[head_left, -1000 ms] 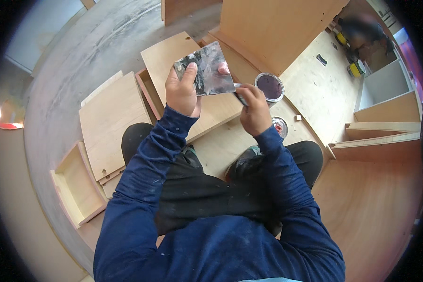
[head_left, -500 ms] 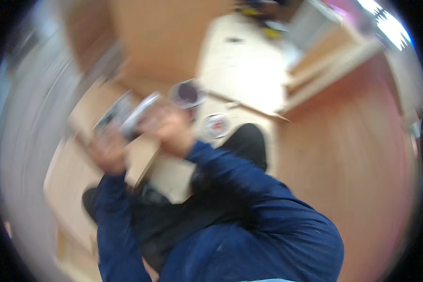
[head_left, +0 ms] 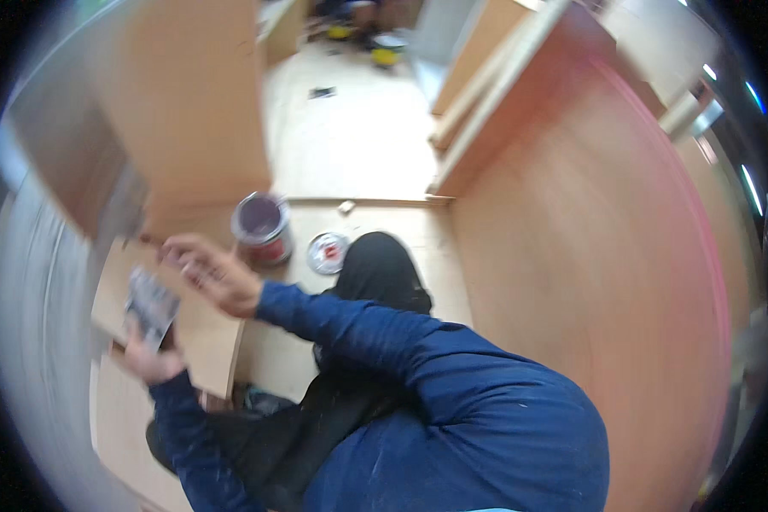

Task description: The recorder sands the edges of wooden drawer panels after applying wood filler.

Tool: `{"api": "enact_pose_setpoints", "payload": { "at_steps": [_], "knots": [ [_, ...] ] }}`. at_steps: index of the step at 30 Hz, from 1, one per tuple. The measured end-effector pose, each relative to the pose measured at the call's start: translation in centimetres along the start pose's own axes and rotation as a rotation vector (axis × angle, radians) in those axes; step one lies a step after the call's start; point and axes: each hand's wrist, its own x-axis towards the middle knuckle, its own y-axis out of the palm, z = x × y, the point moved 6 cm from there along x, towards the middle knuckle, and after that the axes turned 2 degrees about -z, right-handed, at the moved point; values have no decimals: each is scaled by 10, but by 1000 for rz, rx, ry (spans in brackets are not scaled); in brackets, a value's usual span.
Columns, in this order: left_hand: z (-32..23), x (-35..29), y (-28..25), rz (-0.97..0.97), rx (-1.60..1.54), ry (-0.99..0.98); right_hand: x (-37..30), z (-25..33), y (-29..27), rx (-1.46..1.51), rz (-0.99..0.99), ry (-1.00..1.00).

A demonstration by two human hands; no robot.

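My left hand [head_left: 152, 357] is closed round the lower end of a flat, grey-smeared scraper [head_left: 152, 305], its broad face turned up. Just beyond it, my right hand [head_left: 213, 275] grips the reddish-brown handle of a putty knife [head_left: 150, 241]. The knife's blade is blurred and lies close to the wooden panel at the far left; I cannot tell whether it touches. Beside my right hand stands an open tin [head_left: 262, 224] of purplish-brown paste. Its round lid [head_left: 327, 253] lies on the floor near my dark-trousered knee.
A tall wooden panel [head_left: 179, 102] rises ahead on the left, and another long panel [head_left: 572, 282] runs along my right. A low wooden board [head_left: 205, 341] is beneath my hands. A small wood block [head_left: 346, 206] and yellow-banded buckets [head_left: 386, 53] sit farther off.
The two blades, close together before, are now apart. My right hand has taken the putty knife forward toward the left panel. The view has swung, so the tin and lid appear farther left.
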Motion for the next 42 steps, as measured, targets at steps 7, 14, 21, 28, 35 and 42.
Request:
{"api": "enact_pose_setpoints", "payload": {
  "at_steps": [7, 14, 21, 28, 35, 42],
  "knots": [
    [-4, -38, 16, -128, 1078, 712, -10, 9, 23, -84, -8, -116],
    [-23, -37, 8, -239, 282, 549, -29, -39, 37, -265, 79, 88],
    [-63, -11, -8, -168, 121, 507, -106, -122, 28, -408, 723, 935],
    [-70, -8, -7, -211, 111, 307, -164, -175, 18, -514, 858, 1388],
    [-70, -10, 0, -127, 203, 301, -166, -191, 5, -404, 774, 1467],
    [-64, -13, -6, -115, 249, 430, -165, -210, 30, 357, 533, 1270]
  ]
}}
